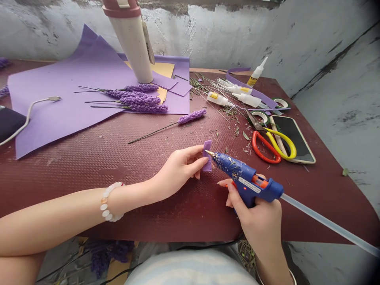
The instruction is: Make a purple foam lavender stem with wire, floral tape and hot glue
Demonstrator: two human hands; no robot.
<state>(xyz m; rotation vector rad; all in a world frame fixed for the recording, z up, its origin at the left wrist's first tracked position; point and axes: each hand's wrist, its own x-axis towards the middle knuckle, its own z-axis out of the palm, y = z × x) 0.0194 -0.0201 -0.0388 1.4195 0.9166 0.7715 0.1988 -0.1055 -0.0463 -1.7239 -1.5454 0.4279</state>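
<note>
My left hand [179, 170] pinches a small folded strip of purple felt [207, 156] between thumb and fingers, just above the dark red table [118, 166]. My right hand [258, 217] grips a blue hot glue gun [246, 178] by the handle, one finger lying by the orange trigger. The gun's metal nozzle touches the top of the purple strip. A clear glue stick [326, 223] sticks out behind the gun toward the right. One finished purple lavender stem [178, 122] lies on the table beyond my hands.
Large purple felt sheets [59, 103] lie at the left with several finished lavender stems [136, 99] and a white tumbler [133, 43]. To the right lie glue bottles [237, 95], red and yellow scissors [273, 144], a phone [293, 138], tape rolls and plant scraps. A white cable [29, 111] runs at far left.
</note>
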